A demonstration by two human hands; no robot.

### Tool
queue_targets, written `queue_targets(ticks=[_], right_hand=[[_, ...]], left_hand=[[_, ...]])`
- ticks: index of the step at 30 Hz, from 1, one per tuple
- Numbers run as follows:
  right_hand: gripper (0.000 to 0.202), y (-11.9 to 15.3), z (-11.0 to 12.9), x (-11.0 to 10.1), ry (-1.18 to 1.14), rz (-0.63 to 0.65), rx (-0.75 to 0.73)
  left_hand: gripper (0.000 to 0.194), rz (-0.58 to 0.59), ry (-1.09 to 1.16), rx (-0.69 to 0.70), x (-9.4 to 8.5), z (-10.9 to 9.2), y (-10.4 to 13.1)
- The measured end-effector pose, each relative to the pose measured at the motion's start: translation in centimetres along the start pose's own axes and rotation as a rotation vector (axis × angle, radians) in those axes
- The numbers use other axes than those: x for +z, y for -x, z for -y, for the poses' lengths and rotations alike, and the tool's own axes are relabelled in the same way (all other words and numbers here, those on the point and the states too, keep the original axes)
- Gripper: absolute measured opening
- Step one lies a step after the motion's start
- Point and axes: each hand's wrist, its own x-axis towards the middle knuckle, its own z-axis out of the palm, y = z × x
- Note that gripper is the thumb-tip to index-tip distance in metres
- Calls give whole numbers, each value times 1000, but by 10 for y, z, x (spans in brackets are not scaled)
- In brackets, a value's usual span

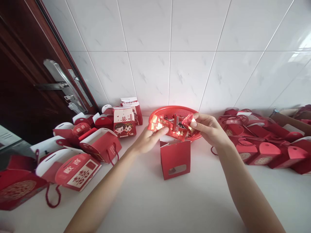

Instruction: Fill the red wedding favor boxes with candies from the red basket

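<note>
"So, what surrounds the basket (167,108)?"

"Beneath it runs the pale counter (155,204). Red boxes on the right (264,152) crowd one side of it, and red boxes on the left (99,145) the other, several with their flaps up. Just in front of it stands the windowed box (175,155), upright."

"And the hands?"

"Both are over the basket's near part. The left hand (147,139) pinches shiny wrapped packets (154,124); the right hand (211,130) has a small red packet (188,120) between thumb and fingers."

"How far along, would you say?"

"Partway, I'd judge: these packets are picked up, more lie in the basket, and the windowed box isn't closed."

"Anything unclear?"

"Its inside is hidden, so I can't tell if it holds anything. Fingers cover parts of the packets, and the outermost boxes are cut off by the frame edges."
</note>
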Motion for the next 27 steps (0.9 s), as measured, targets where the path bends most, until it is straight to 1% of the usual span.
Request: queue_targets(ticks=[2,5,8,10,12,13,17,19,21,23,25,27], right_hand=[[18,0,2,-1,27,3,7],[22,2,5,0,90,17,28],[25,4,11,4,159,36,56],[24,6,14,6,189,76,68],[22,8,17,7,224,136,64],[21,9,17,6,248,162,56],[20,11,20,5,377,229,17],[18,12,21,5,452,251,-19],[14,12,23,4,529,267,-70],[12,13,25,5,600,279,-122],[12,13,26,6,663,288,-161],[12,14,27,7,729,300,-178]], left_hand=[[29,-143,43,11,-4,3,-4],[27,-327,227,56,-9,5,-10],[23,-428,320,98,-13,2,-13],[23,-435,297,136,-15,-1,-12],[24,-391,245,147,-17,-2,-10],[23,-360,200,125,-18,-2,-9],[23,-239,-87,-62,-16,0,-4],[27,-153,-192,-89,-13,1,-3],[27,-56,-225,-78,-9,-1,-1],[28,49,-211,-64,-6,-4,1],[37,144,-198,-45,-5,-6,2],[44,187,-217,-48,-5,-7,2]])
